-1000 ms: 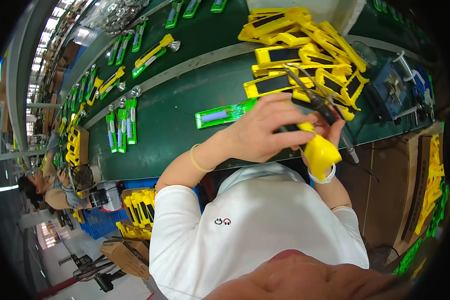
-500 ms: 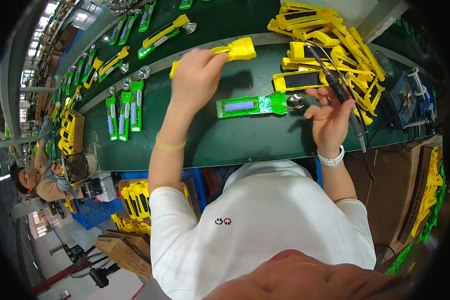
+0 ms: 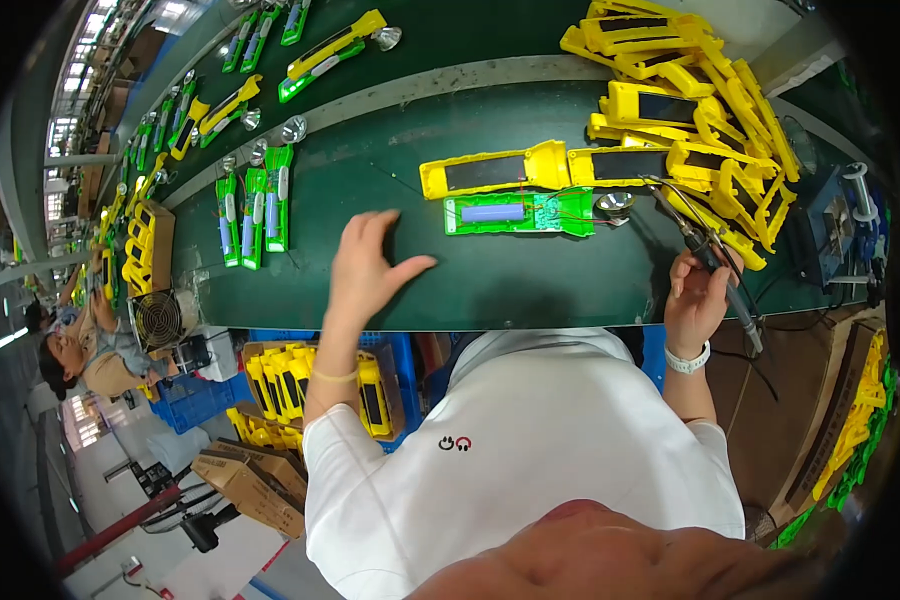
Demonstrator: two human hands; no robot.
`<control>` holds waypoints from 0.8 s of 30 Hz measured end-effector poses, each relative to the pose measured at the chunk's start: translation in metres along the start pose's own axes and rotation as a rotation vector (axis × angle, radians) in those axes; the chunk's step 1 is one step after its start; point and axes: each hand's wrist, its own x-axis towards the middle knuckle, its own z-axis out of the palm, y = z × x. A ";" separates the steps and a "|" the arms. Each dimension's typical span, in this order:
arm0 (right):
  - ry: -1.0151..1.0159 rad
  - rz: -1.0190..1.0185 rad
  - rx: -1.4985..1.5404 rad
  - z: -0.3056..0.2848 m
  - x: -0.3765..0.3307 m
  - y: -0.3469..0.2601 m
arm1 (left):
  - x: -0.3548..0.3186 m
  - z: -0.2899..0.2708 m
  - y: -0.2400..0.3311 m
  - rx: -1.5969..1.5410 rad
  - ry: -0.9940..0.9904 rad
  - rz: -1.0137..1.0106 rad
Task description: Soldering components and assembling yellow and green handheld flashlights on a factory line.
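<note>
Soldering iron [image 3: 705,262] sits in the right hand [image 3: 697,300], fingers wrapped round its dark handle at the bench's near edge, its tip pointing up toward a small silver reflector [image 3: 613,203]. Just left of that lies a green half-shell [image 3: 518,214], open side up, showing a blue cell and a circuit board with thin wires. A yellow half-shell [image 3: 495,171] lies right behind it, almost touching. The left hand [image 3: 368,268] hovers over bare bench, fingers spread, holding nothing, well apart from both shells.

The bench [image 3: 530,285] is a long dark green surface, with a pale strip [image 3: 450,88] dividing the near part from a far part that runs away to the left. A heap of yellow shells [image 3: 690,110] fills the right side. To the left, three green shells [image 3: 255,208] lie side by side, and more yellow and green pieces trail along the far part. A blue stand with a wire spool [image 3: 850,215] sits at the right end.

Below the bench are a blue crate [image 3: 205,400] of yellow parts, cardboard boxes [image 3: 250,480] and a small fan [image 3: 158,318]. Another person [image 3: 85,355] sits at far left; ceiling lights run down the hall.
</note>
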 end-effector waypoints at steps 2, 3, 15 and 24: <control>0.015 0.038 0.009 0.009 0.005 0.007 | 0.012 0.017 0.019 -0.045 0.116 0.070; 0.006 0.066 0.006 0.012 0.005 0.009 | 0.020 0.025 0.023 -0.062 0.126 0.117; 0.058 0.190 -0.029 0.014 -0.006 0.008 | 0.034 0.009 0.029 -0.191 0.130 0.354; -0.037 0.367 -0.058 0.055 -0.015 0.027 | 0.040 0.037 0.048 -0.510 -0.006 0.382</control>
